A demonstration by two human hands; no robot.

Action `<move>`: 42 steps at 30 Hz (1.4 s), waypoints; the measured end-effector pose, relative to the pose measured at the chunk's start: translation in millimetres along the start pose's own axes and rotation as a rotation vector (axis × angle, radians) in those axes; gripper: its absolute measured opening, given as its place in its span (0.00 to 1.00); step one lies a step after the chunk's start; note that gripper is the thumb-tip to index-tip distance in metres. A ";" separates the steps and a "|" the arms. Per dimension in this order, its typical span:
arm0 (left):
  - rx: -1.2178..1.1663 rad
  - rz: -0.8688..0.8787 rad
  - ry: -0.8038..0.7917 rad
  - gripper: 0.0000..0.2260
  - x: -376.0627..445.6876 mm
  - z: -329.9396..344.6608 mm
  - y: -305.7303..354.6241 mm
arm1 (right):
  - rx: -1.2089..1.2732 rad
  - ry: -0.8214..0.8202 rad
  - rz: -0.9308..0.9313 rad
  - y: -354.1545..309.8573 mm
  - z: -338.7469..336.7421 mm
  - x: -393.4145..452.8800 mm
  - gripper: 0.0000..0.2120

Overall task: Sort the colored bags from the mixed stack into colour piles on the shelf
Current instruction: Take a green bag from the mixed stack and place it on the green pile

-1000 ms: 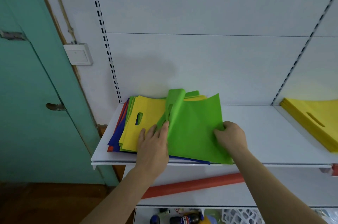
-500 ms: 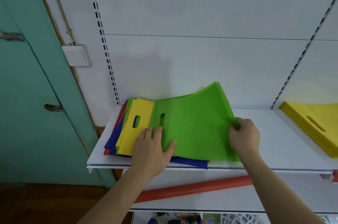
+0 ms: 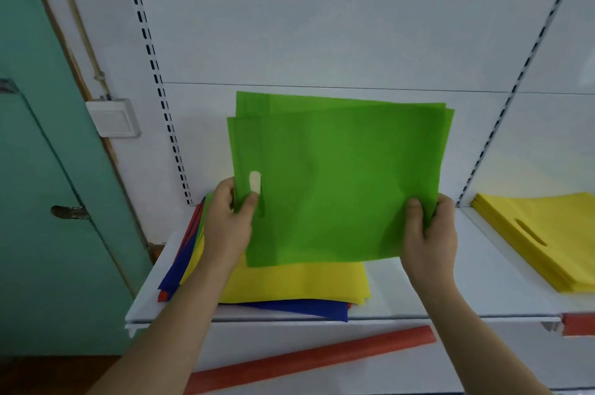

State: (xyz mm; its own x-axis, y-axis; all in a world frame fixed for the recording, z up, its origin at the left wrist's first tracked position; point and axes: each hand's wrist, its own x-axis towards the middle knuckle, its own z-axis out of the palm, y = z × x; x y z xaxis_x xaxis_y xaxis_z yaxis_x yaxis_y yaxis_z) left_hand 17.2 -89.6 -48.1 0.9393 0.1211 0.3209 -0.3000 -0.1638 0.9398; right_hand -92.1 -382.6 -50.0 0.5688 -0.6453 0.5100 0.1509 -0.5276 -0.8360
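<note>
The left hand (image 3: 227, 224) pinches the green bags (image 3: 338, 182) at their left edge, thumb in front just below the cut-out handle slot, fingers curled behind. The right hand (image 3: 429, 233) pinches the lower right corner the same way, thumb on the front face. Between the two hands the green bags stand nearly upright, lifted clear of the stack (image 3: 296, 282) and held before the back wall; offset edges at the top suggest more than one bag in the grip, though how many cannot be told.

Below them the stack lies on the shelf (image 3: 418, 294), a yellow bag on top, blue and red edges showing beneath at the left and front. Well apart to the right, a yellow pile (image 3: 541, 233) sits on the same shelf. A red roll (image 3: 309, 362) lies on the shelf below.

The bags look thin, light and limp, likely non-woven fabric: they would sag or fold if held by one corner, and layers may slide against each other. Holding two opposite edges, as now, should keep them flat; the slot edge gives the firmest hold. No green pile shows yet, so the bare shelf between stack and yellow pile seems the likely spot.
</note>
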 end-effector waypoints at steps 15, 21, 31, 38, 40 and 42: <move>0.072 0.072 -0.035 0.10 -21.3 -1.1 -15.0 | -0.102 -0.081 0.035 17.8 1.2 -10.4 0.11; 0.026 0.116 0.023 0.10 -27.0 23.7 -2.2 | -0.079 0.068 0.009 8.7 -35.4 -24.3 0.20; -0.036 0.198 -0.115 0.08 -95.0 120.4 13.8 | -0.442 0.184 -0.090 41.6 -172.4 -53.9 0.16; 0.059 0.381 -0.373 0.12 -162.3 204.7 48.7 | -0.547 0.209 -0.019 79.4 -283.5 -60.0 0.20; 0.071 0.391 -0.417 0.13 -187.1 232.2 60.4 | -0.571 0.234 -0.005 95.4 -317.3 -59.0 0.20; 0.069 0.388 -0.433 0.14 -212.9 263.2 72.8 | -0.585 0.252 0.000 110.8 -355.3 -56.2 0.20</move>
State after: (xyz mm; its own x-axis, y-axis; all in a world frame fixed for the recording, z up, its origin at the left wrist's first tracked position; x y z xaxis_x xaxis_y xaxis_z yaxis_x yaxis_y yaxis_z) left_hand -160.8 -385.0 -78.9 0.7496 -0.3689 0.5496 -0.6380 -0.1811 0.7485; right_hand -394.6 -601.1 -99.2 0.3502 -0.7179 0.6016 -0.3562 -0.6961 -0.6233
